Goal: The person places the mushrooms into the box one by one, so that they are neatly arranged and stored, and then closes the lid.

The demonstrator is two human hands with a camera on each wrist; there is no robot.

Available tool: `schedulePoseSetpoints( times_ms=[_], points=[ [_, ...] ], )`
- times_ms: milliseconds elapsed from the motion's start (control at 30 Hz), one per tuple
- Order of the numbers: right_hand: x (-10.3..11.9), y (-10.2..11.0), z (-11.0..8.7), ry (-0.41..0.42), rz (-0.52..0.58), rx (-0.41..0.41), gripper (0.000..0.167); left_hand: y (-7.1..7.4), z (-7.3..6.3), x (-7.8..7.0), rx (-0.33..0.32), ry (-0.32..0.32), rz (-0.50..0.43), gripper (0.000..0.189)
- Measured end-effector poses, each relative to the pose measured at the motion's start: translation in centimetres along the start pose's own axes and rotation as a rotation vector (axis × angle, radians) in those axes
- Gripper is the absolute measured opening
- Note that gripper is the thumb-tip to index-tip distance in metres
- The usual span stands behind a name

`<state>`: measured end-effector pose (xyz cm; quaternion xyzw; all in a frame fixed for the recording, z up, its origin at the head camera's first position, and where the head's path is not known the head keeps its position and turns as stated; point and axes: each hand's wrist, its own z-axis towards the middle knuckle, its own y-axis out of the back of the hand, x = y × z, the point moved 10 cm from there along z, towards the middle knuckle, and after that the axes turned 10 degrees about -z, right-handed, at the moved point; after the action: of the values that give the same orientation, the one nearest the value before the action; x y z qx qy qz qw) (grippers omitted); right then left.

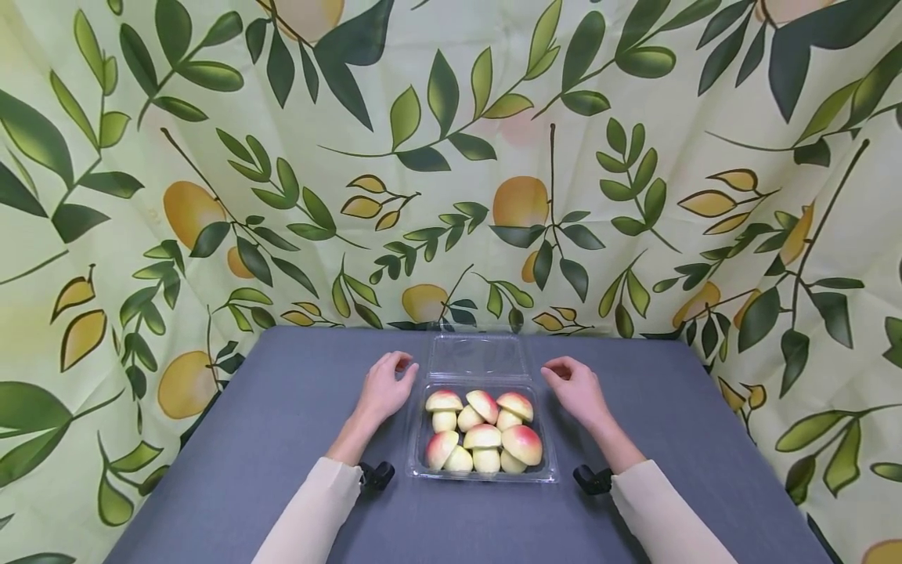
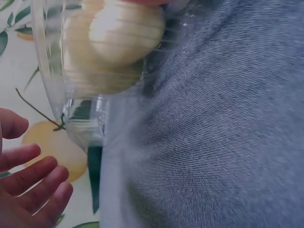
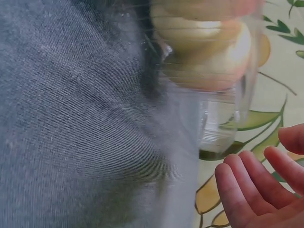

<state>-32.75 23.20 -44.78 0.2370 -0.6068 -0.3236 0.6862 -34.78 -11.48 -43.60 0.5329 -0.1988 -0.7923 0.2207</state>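
Note:
A clear plastic clamshell box (image 1: 482,475) stands on the table with its see-through lid (image 1: 479,356) folded back, away from me. Inside lie several mushroom-shaped pieces (image 1: 486,460) with cream stems and pink-tinged caps, set in two rows. My left hand (image 1: 384,385) hovers to the left of the lid's hinge side, fingers loosely bent and holding nothing. On the opposite side, my right hand (image 1: 574,388) is likewise bare, its fingers relaxed. Both wrist views show the box wall beyond the fingers (image 2: 40,178), with a gap between.
A grey-blue cloth covers the table (image 1: 296,439). Behind it and at the sides hangs a curtain (image 1: 451,196) printed with leaves and oranges. Black wrist mounts (image 1: 377,475) sit at both cuffs.

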Motion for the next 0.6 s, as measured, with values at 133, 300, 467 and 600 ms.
schedulePoseSetpoints(
  times_ms=[133,300,467,600],
  points=[
    [-0.1,-0.6,0.6,-0.009,-0.003,-0.003,0.029,-0.6,0.7,1.1,0.012,0.061,-0.055,0.024],
    [-0.6,-1.6,1.4,-0.035,-0.037,-0.005,0.032,-1.7,1.3,2.4,0.04,0.135,-0.101,0.025],
    [-1.1,-2.6,2.1,-0.071,-0.034,0.011,0.038,-2.6,1.5,3.4,0.065,0.2,-0.133,0.025],
    [-1.1,-3.0,2.4,-0.082,-0.033,0.018,0.04,-3.2,1.6,3.7,0.082,0.217,-0.158,0.025]
  ],
)
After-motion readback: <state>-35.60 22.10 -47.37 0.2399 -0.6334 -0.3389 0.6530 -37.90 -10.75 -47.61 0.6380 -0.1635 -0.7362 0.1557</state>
